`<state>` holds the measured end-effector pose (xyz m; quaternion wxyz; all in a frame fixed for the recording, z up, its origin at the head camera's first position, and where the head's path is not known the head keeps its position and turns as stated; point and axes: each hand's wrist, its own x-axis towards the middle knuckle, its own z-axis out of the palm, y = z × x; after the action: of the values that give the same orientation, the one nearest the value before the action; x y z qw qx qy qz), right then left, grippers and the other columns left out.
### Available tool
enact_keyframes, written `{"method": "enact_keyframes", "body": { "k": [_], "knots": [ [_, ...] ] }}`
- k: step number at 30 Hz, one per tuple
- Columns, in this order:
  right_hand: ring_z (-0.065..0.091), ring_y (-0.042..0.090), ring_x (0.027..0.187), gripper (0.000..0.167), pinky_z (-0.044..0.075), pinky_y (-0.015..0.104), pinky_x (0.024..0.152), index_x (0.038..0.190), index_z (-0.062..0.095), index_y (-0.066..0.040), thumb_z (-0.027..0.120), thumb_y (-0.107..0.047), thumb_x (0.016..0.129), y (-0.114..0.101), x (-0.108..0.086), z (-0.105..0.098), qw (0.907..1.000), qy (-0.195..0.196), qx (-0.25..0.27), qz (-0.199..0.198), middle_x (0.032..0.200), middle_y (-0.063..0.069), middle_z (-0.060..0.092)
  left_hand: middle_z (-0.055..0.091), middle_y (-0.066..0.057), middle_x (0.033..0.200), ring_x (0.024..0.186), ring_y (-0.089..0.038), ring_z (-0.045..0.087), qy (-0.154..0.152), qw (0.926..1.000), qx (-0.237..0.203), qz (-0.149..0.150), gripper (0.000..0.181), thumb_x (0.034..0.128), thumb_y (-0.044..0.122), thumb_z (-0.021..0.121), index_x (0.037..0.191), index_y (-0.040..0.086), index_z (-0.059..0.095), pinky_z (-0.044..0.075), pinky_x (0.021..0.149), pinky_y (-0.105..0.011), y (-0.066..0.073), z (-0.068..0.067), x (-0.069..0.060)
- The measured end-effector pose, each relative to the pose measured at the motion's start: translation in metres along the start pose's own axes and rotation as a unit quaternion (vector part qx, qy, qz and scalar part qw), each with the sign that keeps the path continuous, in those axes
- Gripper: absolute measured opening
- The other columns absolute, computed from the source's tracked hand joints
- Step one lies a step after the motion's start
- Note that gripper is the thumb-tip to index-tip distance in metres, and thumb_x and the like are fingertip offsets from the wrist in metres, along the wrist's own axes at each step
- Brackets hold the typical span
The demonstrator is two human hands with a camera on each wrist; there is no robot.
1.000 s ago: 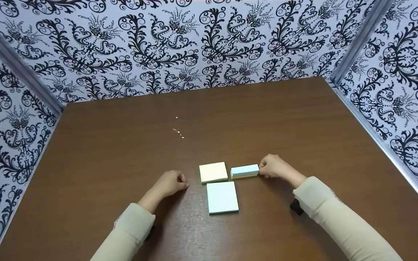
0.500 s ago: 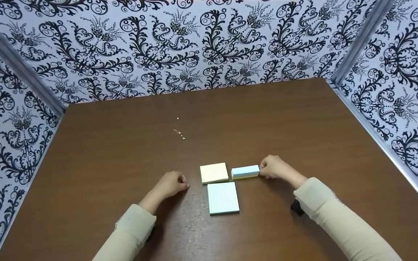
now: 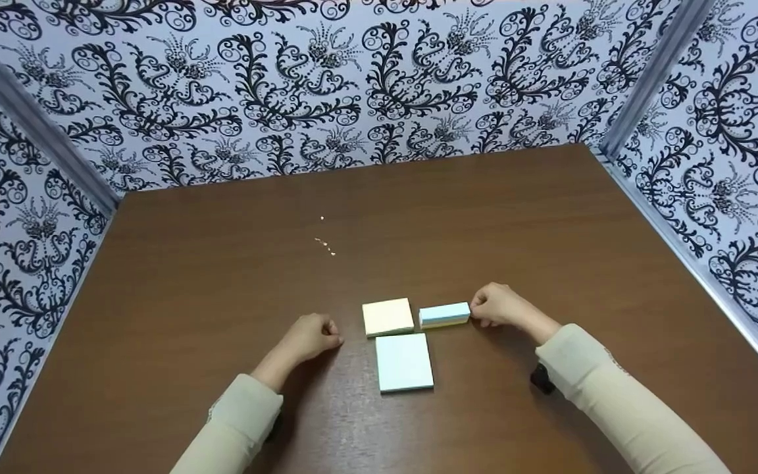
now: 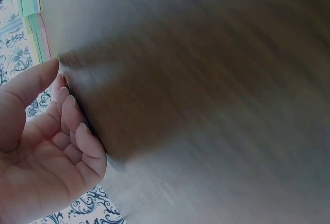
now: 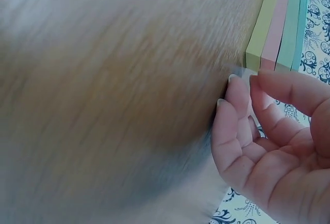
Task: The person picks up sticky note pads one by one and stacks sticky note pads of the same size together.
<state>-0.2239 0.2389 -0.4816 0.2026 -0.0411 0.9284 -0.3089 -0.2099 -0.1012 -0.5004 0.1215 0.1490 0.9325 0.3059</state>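
In the head view my left hand [image 3: 310, 337] rests on the table with its fingers loosely curled and nothing in them, to the left of the note pads. My right hand [image 3: 497, 305] is at the right end of a narrow stack of sticky notes [image 3: 443, 316], blue on top. The right wrist view shows that stack's yellow, pink and green layers [image 5: 276, 33] just beyond the fingertips; whether they touch it I cannot tell. A pale yellow note pad [image 3: 387, 317] lies left of the narrow stack. Nearer me is a larger pale mint note pad [image 3: 404, 362].
Small light crumbs or flakes [image 3: 325, 245] are scattered on the brown wooden table [image 3: 221, 263] farther back. Walls with black-and-white floral patterns [image 3: 313, 85] enclose the table at the back and both sides.
Both hands and all the note pads keep their places. Only the head view has shifted very slightly.
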Motion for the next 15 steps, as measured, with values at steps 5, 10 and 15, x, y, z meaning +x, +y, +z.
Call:
{"method": "enact_keyframes", "body": {
  "k": [5, 10, 15],
  "knots": [
    [0.057, 0.013, 0.054, 0.02, 0.047, 0.028, 0.053, 0.073, 0.065, -0.002, 0.049, -0.005, 0.084, -0.0005, -0.0003, 0.0, 1.0, 0.005, 0.002, 0.006, 0.065, 0.006, 0.063, 0.055, 0.003, 0.068, 0.063, -0.011, 0.046, -0.002, 1.0, 0.0, -0.007, 0.013, 0.0785, 0.011, 0.068, 0.068, 0.007, 0.06, 0.041, 0.062, -0.029, -0.0006, 0.0009, 0.0008],
    [0.057, 0.013, 0.055, 0.022, 0.047, 0.029, 0.055, 0.069, 0.061, -0.002, 0.048, -0.005, 0.085, 0.0, 0.0004, 0.0002, 1.0, 0.0, 0.003, 0.001, 0.065, 0.006, 0.062, 0.056, 0.002, 0.068, 0.063, -0.011, 0.046, -0.004, 0.9999, 0.004, -0.01, 0.013, 0.0785, 0.011, 0.068, 0.069, 0.007, 0.06, 0.042, 0.063, -0.029, -0.0009, 0.0013, 0.0011],
    [0.058, 0.014, 0.055, 0.025, 0.047, 0.028, 0.054, 0.06, 0.053, -0.008, 0.047, -0.005, 0.084, 0.0014, 0.0013, 0.0005, 0.9999, -0.004, 0.01, -0.004, 0.066, 0.005, 0.061, 0.053, 0.003, 0.067, 0.063, -0.011, 0.045, -0.008, 0.9996, 0.001, -0.028, 0.015, 0.0797, 0.012, 0.068, 0.068, 0.008, 0.058, 0.04, 0.063, -0.028, -0.0003, 0.0012, 0.0014]
  ]
}}
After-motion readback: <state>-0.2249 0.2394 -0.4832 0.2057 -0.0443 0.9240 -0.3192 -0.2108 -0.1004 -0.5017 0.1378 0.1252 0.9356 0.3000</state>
